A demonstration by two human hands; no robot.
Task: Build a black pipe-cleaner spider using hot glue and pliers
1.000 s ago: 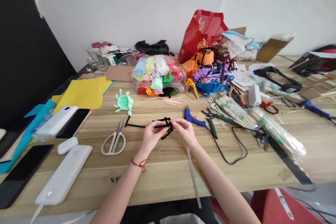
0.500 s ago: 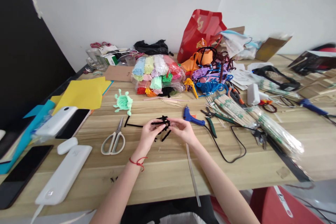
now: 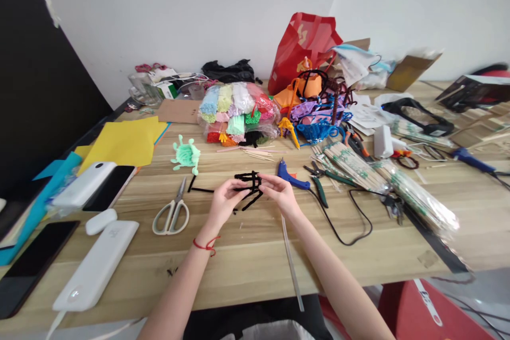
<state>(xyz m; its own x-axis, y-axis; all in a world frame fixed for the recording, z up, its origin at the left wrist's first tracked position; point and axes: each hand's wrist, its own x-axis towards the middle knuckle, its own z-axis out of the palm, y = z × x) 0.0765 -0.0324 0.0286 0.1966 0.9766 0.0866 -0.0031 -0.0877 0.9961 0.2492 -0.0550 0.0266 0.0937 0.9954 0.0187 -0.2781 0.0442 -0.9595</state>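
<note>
Black pipe cleaners (image 3: 249, 187), twisted into a small spidery bundle, sit pinched between both hands just above the wooden table (image 3: 247, 255), near its middle. The left hand (image 3: 224, 203) has its fingers curled in narrow around the bundle's left side, a red string tied at the wrist. The right hand (image 3: 280, 191) grips the other side with thumb and fingertips drawn close together. A few loose black ends stick out below and to the left, and one short black piece (image 3: 199, 188) lies on the wood beside the scissors (image 3: 172, 212).

From here the bundle looks very light and fuzzy, with a thin wire core, so I'd judge it bends easily and keeps whatever shape it is given. It shouldn't slip, since the fuzz offers grip, but a hard squeeze would likely flatten the loops. The knotted middle where the strands cross seems the firmest place to take hold; the free ends would just flex away.

Around it lie a blue glue gun (image 3: 291, 177) just past the right hand, green-handled pliers (image 3: 319, 183), packs of wooden sticks (image 3: 358, 167), a bag of coloured pipe cleaners (image 3: 239, 111), a mint-green fuzzy figure (image 3: 185, 154), yellow paper (image 3: 123, 143) and a white power bank (image 3: 98, 265).
</note>
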